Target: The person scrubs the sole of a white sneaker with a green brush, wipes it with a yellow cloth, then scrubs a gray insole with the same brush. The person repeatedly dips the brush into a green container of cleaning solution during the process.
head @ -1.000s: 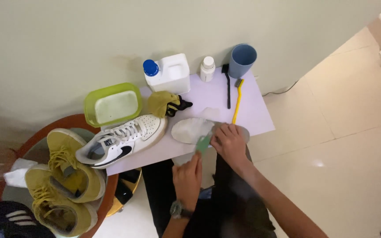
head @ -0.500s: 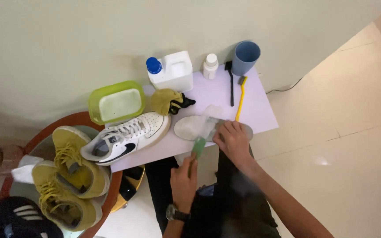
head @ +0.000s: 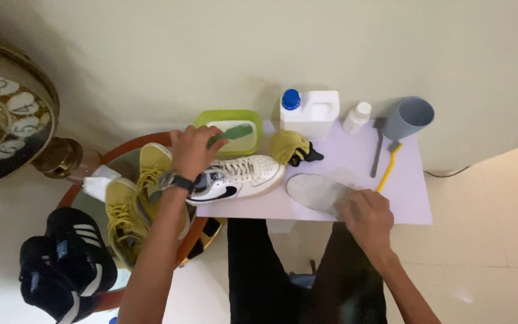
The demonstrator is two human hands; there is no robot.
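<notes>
Left hand (head: 192, 151) moved up, gripping green brush (head: 230, 134) (over basin); right hand (head: 367, 214) pins insole (head: 317, 191).

white rectangular jug (head: 310, 113) with blue cap, set at the table's back edge by the wall | small white capped bottle (head: 356, 117), placed just right of it | round ornate clock face (head: 4, 114), seen far left

A green brush (head: 230, 134) is held up off the table over a green tub (head: 202, 120) of pale liquid, its long body slanting up to the right. A flat, pale grey shoe insole (head: 314, 191) lies on the white tabletop (head: 409, 198) near the front edge, its right end pinned under fingers
</notes>
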